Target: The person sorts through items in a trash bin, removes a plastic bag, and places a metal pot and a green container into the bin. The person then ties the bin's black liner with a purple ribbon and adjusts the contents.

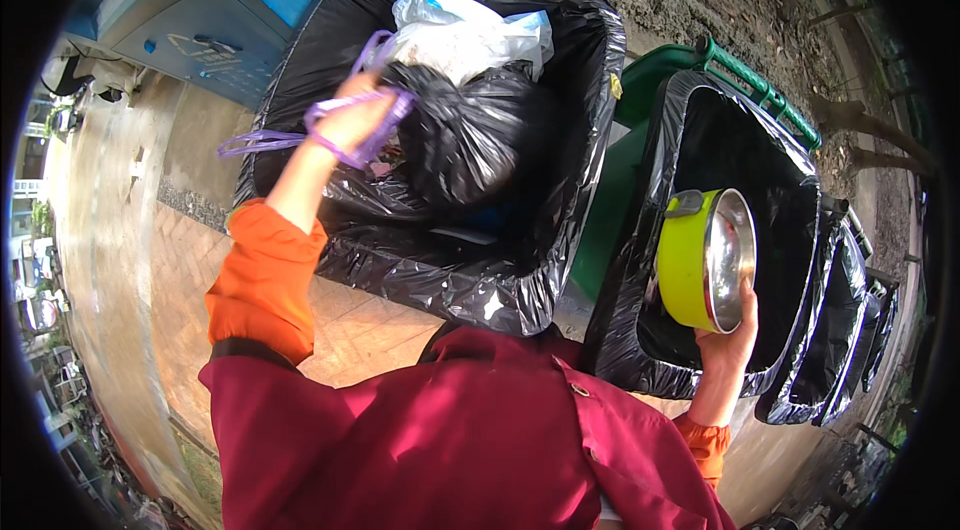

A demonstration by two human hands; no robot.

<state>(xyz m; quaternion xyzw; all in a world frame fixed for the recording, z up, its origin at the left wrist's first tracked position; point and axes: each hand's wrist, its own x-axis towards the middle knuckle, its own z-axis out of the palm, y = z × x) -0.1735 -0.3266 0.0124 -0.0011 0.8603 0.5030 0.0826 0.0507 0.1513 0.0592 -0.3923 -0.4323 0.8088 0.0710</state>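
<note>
My left hand point(360, 114) reaches into a large wheeled bin lined with a black bag point(487, 305). Purple plastic bag handles point(367, 144) loop around its wrist and fingers, and motion blurs it. The fingers are at the gathered top of a full black garbage bag point(469, 140); their grip is blurred. Behind that bag lies a white plastic bag point(465, 35) with a blue tie. On the right, my right hand point(731, 335) holds a lime-green round container with a steel inside point(690, 260) by its rim, tilted on its side above a second lined bin point(750, 132).
The second bin has a green body and a green handle bar point(765, 95). Further black-lined bins point(832, 327) stand at the right. At the upper left is a blue-grey cabinet point(202, 42). Paving point(195, 267) runs along the left; bare soil and tree roots lie behind the bins.
</note>
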